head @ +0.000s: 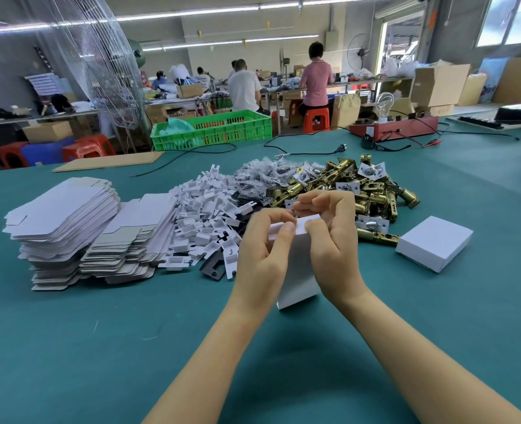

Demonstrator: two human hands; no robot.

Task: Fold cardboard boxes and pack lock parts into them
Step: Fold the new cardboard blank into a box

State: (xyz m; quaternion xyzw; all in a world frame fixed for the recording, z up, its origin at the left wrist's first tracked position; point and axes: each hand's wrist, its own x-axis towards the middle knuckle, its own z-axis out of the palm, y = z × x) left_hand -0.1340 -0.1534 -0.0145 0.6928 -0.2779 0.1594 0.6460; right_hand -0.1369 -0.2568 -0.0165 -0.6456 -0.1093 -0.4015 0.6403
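I held the white box upright, both hands' fingers pinching its top flap. Folding looked underway; next, I judged, tuck it.

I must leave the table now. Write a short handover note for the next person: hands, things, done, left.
Left hand and right hand both grip the small white cardboard box, folding its top flap.
One closed white box lies on the green table, to the right.
Flat white box blanks are stacked left; white plastic inserts and brass lock latches are piled behind.
Left: finish this box, then pack more.
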